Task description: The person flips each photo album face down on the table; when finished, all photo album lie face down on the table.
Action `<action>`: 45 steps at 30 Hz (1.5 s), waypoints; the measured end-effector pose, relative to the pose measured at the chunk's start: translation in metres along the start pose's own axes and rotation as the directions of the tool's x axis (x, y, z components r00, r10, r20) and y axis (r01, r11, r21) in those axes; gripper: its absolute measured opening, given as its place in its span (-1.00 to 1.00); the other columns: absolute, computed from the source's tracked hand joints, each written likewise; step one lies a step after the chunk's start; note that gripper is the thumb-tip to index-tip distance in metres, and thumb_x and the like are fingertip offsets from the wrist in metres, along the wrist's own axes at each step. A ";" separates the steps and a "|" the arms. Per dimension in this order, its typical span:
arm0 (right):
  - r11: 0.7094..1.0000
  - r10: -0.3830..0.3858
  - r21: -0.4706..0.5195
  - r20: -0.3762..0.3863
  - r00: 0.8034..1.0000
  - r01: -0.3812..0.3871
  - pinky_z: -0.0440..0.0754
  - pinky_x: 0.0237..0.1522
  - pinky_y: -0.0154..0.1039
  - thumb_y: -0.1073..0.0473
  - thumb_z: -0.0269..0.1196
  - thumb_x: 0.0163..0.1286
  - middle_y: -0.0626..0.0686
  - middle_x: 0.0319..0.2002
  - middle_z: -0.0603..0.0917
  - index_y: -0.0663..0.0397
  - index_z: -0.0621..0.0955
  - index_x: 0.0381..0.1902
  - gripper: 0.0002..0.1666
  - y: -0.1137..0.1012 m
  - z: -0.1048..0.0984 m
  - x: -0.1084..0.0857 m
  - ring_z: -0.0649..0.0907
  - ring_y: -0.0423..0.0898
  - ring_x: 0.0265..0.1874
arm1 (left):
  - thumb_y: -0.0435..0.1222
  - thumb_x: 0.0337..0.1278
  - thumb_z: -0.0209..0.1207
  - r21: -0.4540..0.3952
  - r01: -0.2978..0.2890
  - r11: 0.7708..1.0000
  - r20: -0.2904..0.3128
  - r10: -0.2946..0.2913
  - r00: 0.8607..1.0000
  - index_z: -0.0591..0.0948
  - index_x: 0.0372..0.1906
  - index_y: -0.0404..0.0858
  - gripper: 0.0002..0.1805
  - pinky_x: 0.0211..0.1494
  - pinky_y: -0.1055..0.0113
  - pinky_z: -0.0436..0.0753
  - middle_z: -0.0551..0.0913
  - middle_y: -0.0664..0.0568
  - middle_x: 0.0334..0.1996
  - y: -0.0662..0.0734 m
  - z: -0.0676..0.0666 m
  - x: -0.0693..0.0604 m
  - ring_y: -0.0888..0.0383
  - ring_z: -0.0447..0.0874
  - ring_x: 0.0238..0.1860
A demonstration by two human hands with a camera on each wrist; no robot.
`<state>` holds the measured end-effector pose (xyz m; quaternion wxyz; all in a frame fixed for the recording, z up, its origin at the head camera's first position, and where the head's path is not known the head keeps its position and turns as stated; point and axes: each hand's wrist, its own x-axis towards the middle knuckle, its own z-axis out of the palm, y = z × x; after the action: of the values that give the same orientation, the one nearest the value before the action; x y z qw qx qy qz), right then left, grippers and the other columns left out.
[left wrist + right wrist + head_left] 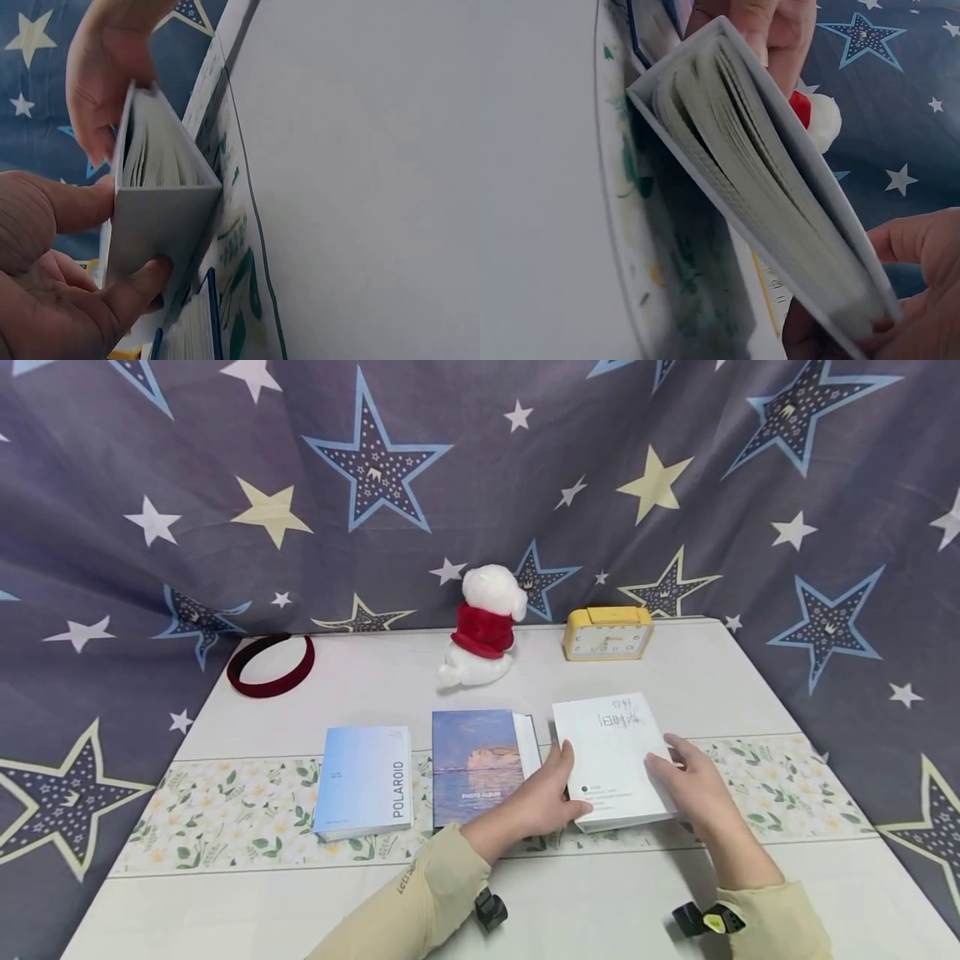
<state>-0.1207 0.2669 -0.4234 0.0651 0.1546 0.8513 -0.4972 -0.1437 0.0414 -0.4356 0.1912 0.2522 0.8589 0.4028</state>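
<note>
A white photo album point(611, 752) with grey lettering is held between both hands at the right of the other albums. My left hand point(546, 797) grips its spine side, thumb on the front cover. On the opposite side my right hand point(693, 785) holds the open edge, thumb on top and fingers partly hidden beneath. Thick pale pages point(757, 172) show between the covers in the right wrist view. The left wrist view shows the album tilted, one edge low near the tabletop; whether it touches is unclear. Partly behind my left hand lies a blue photo album point(476, 768) with a seaside painting.
A light-blue POLAROID album point(363, 781) lies at the left on the floral strip. Farther back are a dark red headband point(272, 687), a white plush toy point(483, 627) in red clothing and a yellow clock point(607, 633). A starry curtain point(465, 460) hangs behind the table.
</note>
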 end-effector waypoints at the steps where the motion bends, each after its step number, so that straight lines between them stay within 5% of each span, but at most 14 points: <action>1: 1.000 -0.012 -0.005 -0.003 1.000 0.012 0.33 0.26 0.23 -0.05 0.05 0.50 0.46 0.42 0.11 0.24 -0.04 0.54 -0.11 -0.001 -0.001 -0.001 0.25 0.37 0.35 | -0.19 0.25 0.25 0.008 0.005 1.000 0.005 -0.005 1.000 -0.14 0.52 -0.43 0.00 0.35 0.16 0.36 -0.30 -0.37 0.51 0.000 0.000 0.000 -0.17 0.07 0.46; 6: 0.996 -0.091 -0.006 -0.010 0.996 0.090 0.40 0.19 0.16 0.03 0.06 0.50 0.44 0.39 0.21 0.26 0.03 0.53 -0.18 -0.010 -0.004 -0.006 0.35 0.33 0.28 | -0.06 0.29 0.20 0.000 0.050 0.999 0.027 -0.050 0.998 -0.19 0.54 -0.36 0.02 0.34 0.09 0.39 -0.41 -0.31 0.52 -0.002 0.000 -0.003 -0.19 0.08 0.45; 15: 0.968 -0.252 -0.002 -0.029 0.967 0.252 0.62 -0.29 -0.32 0.18 0.12 0.46 0.42 0.35 0.29 0.25 0.14 0.50 -0.25 -0.022 -0.005 -0.017 0.59 0.14 -0.04 | 0.07 0.22 0.22 -0.017 0.083 0.996 0.013 -0.083 0.996 -0.16 0.54 -0.37 0.09 0.37 0.05 0.34 -0.40 -0.33 0.51 -0.004 0.003 -0.002 -0.24 0.09 0.44; 22: 0.931 -0.359 0.071 0.008 0.933 0.357 0.68 -0.33 -0.25 0.21 0.16 0.44 0.36 0.35 0.33 0.13 0.19 0.50 -0.27 -0.029 -0.002 -0.025 0.61 -0.09 -0.14 | 0.09 0.21 0.22 -0.022 0.068 0.997 0.035 -0.068 0.997 -0.12 0.54 -0.38 0.09 0.44 0.04 0.21 -0.30 -0.35 0.51 -0.006 0.006 -0.002 -0.21 -0.02 0.47; 26: 0.911 -0.408 0.086 0.046 0.912 0.403 0.69 -0.30 -0.20 0.23 0.19 0.42 0.32 0.35 0.34 0.07 0.22 0.49 -0.27 -0.031 0.002 -0.027 0.61 0.09 -0.05 | 0.04 0.26 0.20 -0.018 0.015 1.000 0.025 -0.014 1.000 -0.09 0.54 -0.35 0.02 0.44 0.03 0.18 -0.19 -0.34 0.51 -0.006 0.005 -0.001 -0.20 -0.01 0.48; 30: 0.879 -0.477 0.074 0.104 0.873 0.472 0.67 -0.17 -0.09 0.23 0.21 0.41 0.33 0.38 0.29 0.07 0.20 0.50 -0.23 -0.032 0.007 -0.029 0.55 0.28 0.09 | 0.04 0.38 0.06 -0.120 -0.026 0.992 0.019 0.028 0.999 -0.06 0.54 -0.35 -0.10 0.44 0.00 0.16 -0.10 -0.31 0.51 -0.006 0.003 0.001 -0.19 -0.02 0.48; 33: 0.848 -0.529 0.063 0.149 0.835 0.526 0.65 -0.09 -0.04 0.22 0.23 0.39 0.32 0.40 0.26 0.04 0.18 0.51 -0.20 -0.031 0.009 -0.030 0.51 0.32 0.15 | 0.13 0.40 -0.06 -0.309 -0.008 0.951 0.034 0.020 0.999 -0.09 0.55 -0.33 -0.09 0.38 -0.01 0.29 -0.11 -0.27 0.53 -0.005 0.001 0.002 -0.19 0.00 0.48; 36: 0.821 -0.568 0.067 0.187 0.801 0.567 0.66 -0.10 -0.07 0.23 0.26 0.37 0.30 0.41 0.24 0.01 0.17 0.52 -0.16 -0.030 0.011 -0.030 0.48 0.32 0.18 | 0.25 0.33 -0.09 -0.509 0.024 0.860 0.049 0.001 0.999 -0.15 0.57 -0.19 -0.03 0.22 -0.01 0.50 -0.13 -0.24 0.54 -0.003 -0.001 0.002 -0.22 0.09 0.45; 39: 0.801 -0.594 0.067 0.212 0.776 0.595 0.66 -0.07 -0.05 0.22 0.28 0.36 0.28 0.43 0.22 -0.02 0.15 0.53 -0.13 -0.029 0.013 -0.029 0.46 0.31 0.22 | 0.35 0.19 -0.05 -0.625 0.032 0.780 0.051 0.000 0.999 -0.21 0.58 0.01 0.04 0.05 0.01 0.62 -0.17 -0.22 0.54 -0.001 -0.003 0.001 -0.24 0.18 0.41; 45: 0.778 -0.616 0.008 0.213 0.759 0.629 0.59 0.00 0.14 0.17 0.34 0.31 0.23 0.39 0.30 -0.08 0.17 0.52 -0.09 -0.030 0.019 -0.031 0.47 0.22 0.20 | 0.38 0.08 0.04 -0.696 -0.006 0.718 0.031 0.038 0.999 -0.28 0.56 0.14 0.11 0.02 -0.02 0.63 -0.22 -0.23 0.54 0.003 -0.008 -0.001 -0.18 0.26 0.38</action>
<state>-0.1017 0.2304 -0.3997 -0.0120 -0.1905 0.8583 -0.4764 -0.1466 0.0374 -0.4282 0.2856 0.1808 0.6375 0.6924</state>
